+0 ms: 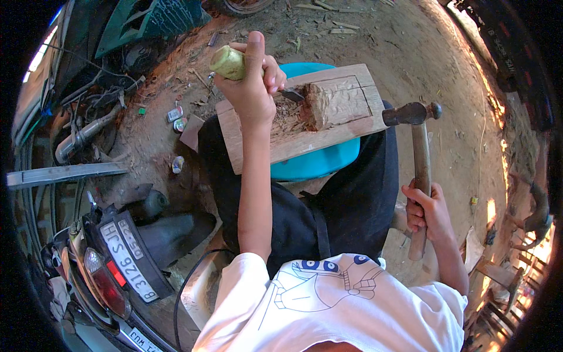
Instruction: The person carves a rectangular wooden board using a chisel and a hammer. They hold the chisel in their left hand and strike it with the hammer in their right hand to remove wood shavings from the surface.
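One left hand (251, 88), clasped around a chisel (229, 63), blade at a carved board (341, 102); one right hand (433, 211), gripping a hammer (421, 152).

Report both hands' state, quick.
Left hand: closed, holding the chisel.
Right hand: closed, holding the hammer by its handle.

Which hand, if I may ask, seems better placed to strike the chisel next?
Probably the right hand: it grips the hammer, while the left hand holds the chisel, its blade over the carved wooden board.
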Tool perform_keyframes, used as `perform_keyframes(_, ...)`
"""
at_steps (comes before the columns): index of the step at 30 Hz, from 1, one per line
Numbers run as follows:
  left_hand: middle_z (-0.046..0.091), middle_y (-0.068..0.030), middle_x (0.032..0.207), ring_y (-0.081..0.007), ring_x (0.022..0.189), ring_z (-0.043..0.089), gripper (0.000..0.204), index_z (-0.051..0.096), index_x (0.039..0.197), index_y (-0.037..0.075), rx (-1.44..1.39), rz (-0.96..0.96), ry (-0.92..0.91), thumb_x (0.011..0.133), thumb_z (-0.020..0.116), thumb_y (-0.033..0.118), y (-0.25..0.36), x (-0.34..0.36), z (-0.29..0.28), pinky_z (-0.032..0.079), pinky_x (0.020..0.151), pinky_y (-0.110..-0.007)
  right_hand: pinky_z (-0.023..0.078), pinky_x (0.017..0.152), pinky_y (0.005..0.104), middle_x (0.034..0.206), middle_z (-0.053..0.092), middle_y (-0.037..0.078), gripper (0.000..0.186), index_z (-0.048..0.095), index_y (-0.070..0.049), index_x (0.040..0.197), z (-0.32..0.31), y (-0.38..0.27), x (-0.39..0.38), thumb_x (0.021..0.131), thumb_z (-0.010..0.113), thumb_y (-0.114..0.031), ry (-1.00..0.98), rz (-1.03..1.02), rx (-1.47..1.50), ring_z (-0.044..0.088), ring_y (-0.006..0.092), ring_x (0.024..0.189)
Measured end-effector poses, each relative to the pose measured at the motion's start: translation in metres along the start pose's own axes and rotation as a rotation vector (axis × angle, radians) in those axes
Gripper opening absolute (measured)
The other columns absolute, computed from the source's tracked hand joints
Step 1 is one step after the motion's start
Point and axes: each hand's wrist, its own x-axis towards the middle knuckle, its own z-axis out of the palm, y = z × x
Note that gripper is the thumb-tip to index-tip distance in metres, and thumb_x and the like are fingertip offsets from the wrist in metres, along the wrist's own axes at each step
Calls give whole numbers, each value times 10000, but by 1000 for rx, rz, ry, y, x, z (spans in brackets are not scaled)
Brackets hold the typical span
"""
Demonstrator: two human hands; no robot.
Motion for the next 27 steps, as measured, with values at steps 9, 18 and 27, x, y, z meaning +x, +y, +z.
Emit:
perform_keyframes(9,452,-41,488,-97,337,413,193,425,684,63,-70,-4,-243,812,569,57,-5,-6,-6,324,313,-240,213,335,251,490,335,-64,205,448,-101,764,2,-3,-4,851,632,-133,-16,13,26,297,54,359)
perform_keyframes(18,504,8,601,-107,499,554,332,421,698,101,235,128,-187,777,736,174,-5,-2,1,440,472,-231,214,328,249,489,330,-64,216,444,-106,755,2,-3,-4,848,637,-140,-20,23,35,300,52,360)
perform_keyframes(27,578,-14,705,-79,611,523,413,501,797,38,759,-155,-72,671,846,230,28,-9,-14,438,559,-231,227,321,252,484,324,-66,242,433,-112,728,1,-4,-4,846,639,-163,-24,27,11,302,53,354)
